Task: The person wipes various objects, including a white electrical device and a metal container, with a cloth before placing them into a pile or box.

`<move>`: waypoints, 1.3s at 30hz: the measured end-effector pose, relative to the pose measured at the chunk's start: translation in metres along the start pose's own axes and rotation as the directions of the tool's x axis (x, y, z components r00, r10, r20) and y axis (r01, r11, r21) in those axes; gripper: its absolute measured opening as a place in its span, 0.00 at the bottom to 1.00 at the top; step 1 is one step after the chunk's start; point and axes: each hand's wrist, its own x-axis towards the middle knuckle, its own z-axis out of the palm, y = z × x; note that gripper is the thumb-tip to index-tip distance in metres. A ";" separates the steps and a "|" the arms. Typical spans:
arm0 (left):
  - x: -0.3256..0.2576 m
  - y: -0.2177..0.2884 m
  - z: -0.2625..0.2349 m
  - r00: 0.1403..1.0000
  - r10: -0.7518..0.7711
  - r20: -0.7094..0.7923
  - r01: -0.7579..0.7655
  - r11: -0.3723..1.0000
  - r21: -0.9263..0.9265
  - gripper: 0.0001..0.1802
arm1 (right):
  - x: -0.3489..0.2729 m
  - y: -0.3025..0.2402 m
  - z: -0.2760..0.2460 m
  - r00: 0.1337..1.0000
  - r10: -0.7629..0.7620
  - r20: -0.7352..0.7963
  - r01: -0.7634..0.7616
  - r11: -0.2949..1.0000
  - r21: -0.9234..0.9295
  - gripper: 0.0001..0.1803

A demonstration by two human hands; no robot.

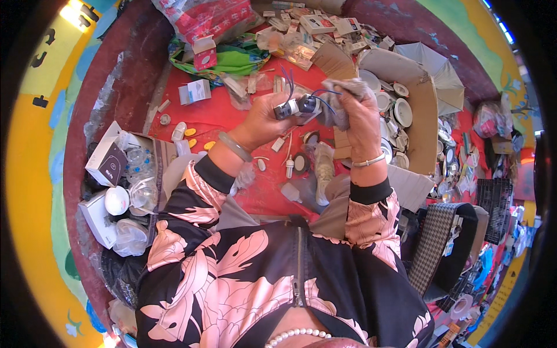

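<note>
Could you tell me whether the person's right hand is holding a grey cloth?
Yes, the right hand grips a crumpled grey cloth pressed against the small lamp fitting held in the left hand.

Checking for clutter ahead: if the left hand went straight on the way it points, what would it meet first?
The left hand, holding a small black and white fitting, points toward the right hand and its grey cloth; probably the cloth first, though depth is unclear.

Lamp holder (296, 107): glossy black plastic w/ metal end, blue-coated wires. Cloth (343, 95): grey, soft, matt. Box (419, 93): matt brown cardboard. Fixtures (402, 112): glossy white. Mat (232, 119): red, matt. Bracelet (235, 147): smooth, pale.
</note>
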 end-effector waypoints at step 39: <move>0.004 -0.018 -0.033 0.783 -0.557 -0.277 0.245 0.685 -0.686 0.12 | -0.009 0.065 0.024 0.852 -0.213 0.479 0.523 0.412 -0.746 0.32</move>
